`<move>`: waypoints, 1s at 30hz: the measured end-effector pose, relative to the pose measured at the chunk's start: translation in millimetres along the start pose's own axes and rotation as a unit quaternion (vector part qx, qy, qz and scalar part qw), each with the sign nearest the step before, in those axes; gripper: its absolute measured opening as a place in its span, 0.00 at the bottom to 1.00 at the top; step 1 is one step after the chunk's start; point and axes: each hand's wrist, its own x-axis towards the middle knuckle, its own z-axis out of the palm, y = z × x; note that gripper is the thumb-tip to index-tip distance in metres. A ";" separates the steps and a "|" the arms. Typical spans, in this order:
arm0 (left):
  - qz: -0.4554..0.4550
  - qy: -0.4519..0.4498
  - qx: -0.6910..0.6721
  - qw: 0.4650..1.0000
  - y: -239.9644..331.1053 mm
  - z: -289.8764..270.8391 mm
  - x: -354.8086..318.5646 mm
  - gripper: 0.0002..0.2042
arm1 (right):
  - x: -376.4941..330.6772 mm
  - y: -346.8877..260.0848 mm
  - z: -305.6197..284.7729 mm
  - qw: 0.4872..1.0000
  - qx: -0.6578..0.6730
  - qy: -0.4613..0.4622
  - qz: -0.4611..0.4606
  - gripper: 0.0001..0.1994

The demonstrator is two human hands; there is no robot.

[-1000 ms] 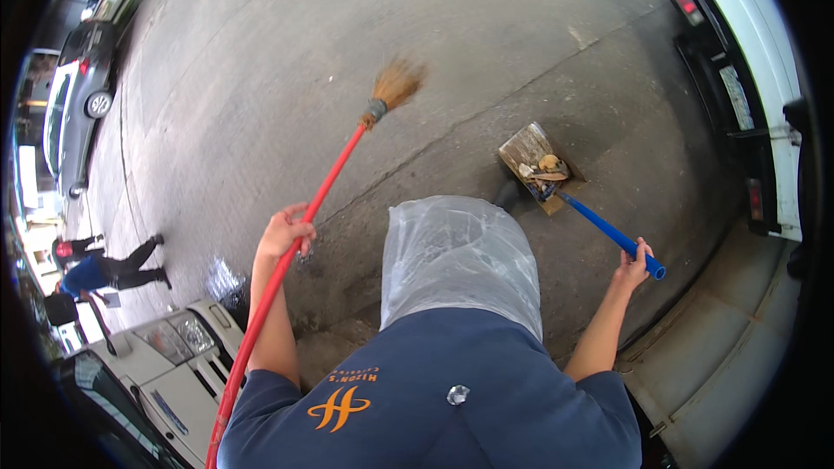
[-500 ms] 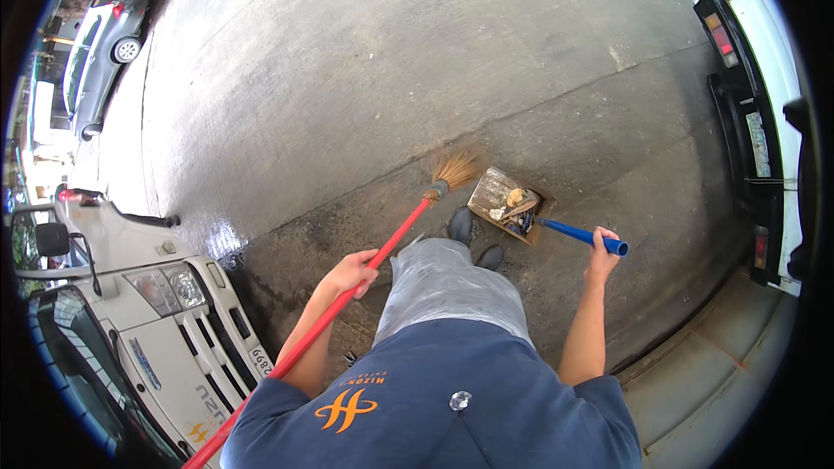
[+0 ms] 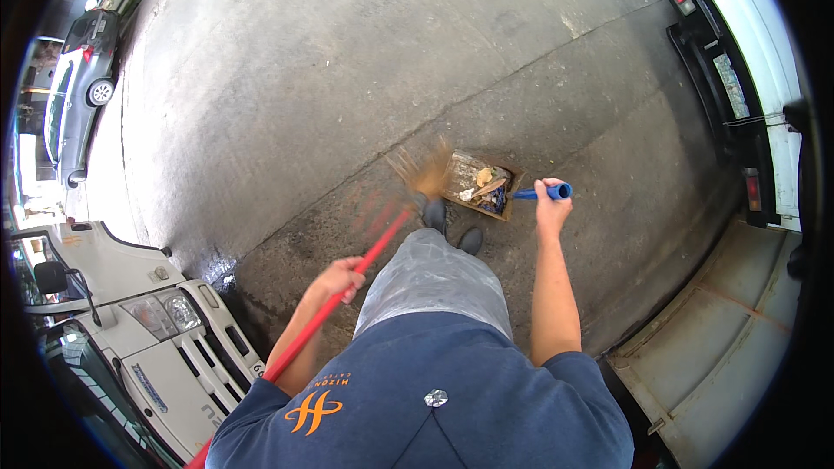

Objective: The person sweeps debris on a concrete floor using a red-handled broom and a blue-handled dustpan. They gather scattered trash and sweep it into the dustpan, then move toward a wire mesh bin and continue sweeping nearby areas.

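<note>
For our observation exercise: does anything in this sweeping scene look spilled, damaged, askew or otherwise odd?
Little stands out. A dark wet patch stains the concrete by the white truck. The broom head is blurred beside the dustpan, which holds scraps. The left hand grips the red broom handle, and the right hand the blue dustpan handle.

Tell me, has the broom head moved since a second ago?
Yes. The broom head has swung in from the open concrete toward the dustpan and now blurs right beside it.
</note>
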 end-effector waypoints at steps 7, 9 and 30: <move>0.043 0.034 0.072 0.996 10.2 9.3 -110.3 0.39 | 3.5 35.2 -136.0 0.968 0.160 0.099 0.165 0.07; 0.078 0.058 0.098 0.990 30.3 -5.0 -122.4 0.37 | -0.7 36.7 -167.7 0.958 0.139 0.148 0.202 0.07; 0.059 0.024 0.215 0.975 49.6 67.6 -68.8 0.37 | -31.9 66.9 -167.4 0.966 0.026 0.226 0.124 0.09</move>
